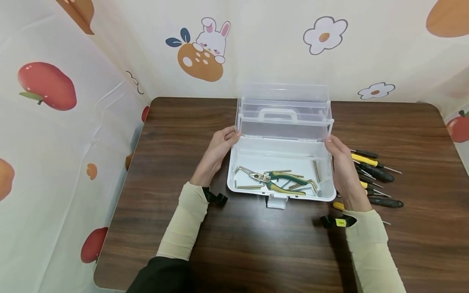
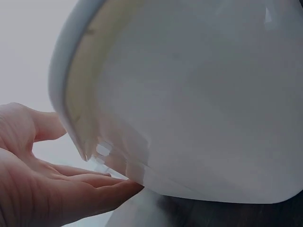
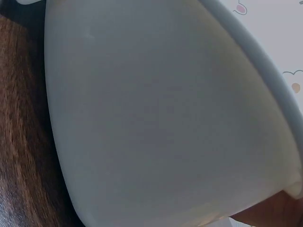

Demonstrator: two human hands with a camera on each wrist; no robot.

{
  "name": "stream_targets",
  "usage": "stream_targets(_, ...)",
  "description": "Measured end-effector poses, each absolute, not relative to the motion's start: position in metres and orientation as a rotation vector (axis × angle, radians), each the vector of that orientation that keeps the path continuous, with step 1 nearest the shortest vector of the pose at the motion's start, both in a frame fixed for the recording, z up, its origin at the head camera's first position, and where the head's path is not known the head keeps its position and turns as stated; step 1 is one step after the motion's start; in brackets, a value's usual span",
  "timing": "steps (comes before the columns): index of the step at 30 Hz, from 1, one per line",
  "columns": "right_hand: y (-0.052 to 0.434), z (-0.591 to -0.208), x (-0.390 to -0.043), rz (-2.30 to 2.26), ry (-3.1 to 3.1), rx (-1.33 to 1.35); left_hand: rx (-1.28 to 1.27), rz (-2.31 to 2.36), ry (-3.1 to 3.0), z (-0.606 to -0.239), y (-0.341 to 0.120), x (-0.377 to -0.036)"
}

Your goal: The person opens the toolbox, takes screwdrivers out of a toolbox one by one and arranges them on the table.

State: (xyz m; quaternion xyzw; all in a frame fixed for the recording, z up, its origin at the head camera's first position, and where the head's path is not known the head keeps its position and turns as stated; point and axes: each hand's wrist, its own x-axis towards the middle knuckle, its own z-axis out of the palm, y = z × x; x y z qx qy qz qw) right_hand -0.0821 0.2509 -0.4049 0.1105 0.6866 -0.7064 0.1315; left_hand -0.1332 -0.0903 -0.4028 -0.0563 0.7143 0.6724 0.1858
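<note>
A clear plastic toolbox [image 1: 230,173] stands on the dark wooden table [image 1: 256,244] with its lid [image 1: 286,122] raised toward the back. Inside lie green-and-yellow pliers [image 1: 282,183] and several hex keys [image 1: 316,171]. My left hand [image 1: 223,142] rests against the box's left side, fingertips at the lid's lower left corner. In the left wrist view its fingers [image 2: 94,189] lie straight along the box wall [image 2: 199,104]. My right hand [image 1: 335,148] lies along the right side, thumb tip at the lid's right corner. The right wrist view shows mostly the box wall [image 3: 156,118] and a sliver of finger [image 3: 270,215].
Several screwdrivers [image 1: 373,171] with black and yellow handles lie on the table just right of the box, partly under my right hand. The box's white latch [image 1: 276,202] juts out at the front. Cartoon-printed sheets wall in the table's back and sides.
</note>
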Motion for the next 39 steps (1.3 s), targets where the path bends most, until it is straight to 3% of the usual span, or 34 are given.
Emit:
stream_targets(24, 0.256, -0.410, -0.079, -2.515, 1.718, -0.098, 0.258, 2.038, 1.738, -0.403, -0.114, -0.131)
stream_targets(39, 0.259, -0.396, -0.078, -2.515, 1.749, -0.041, 0.398, 2.049, 1.674, -0.407, -0.121, -0.132)
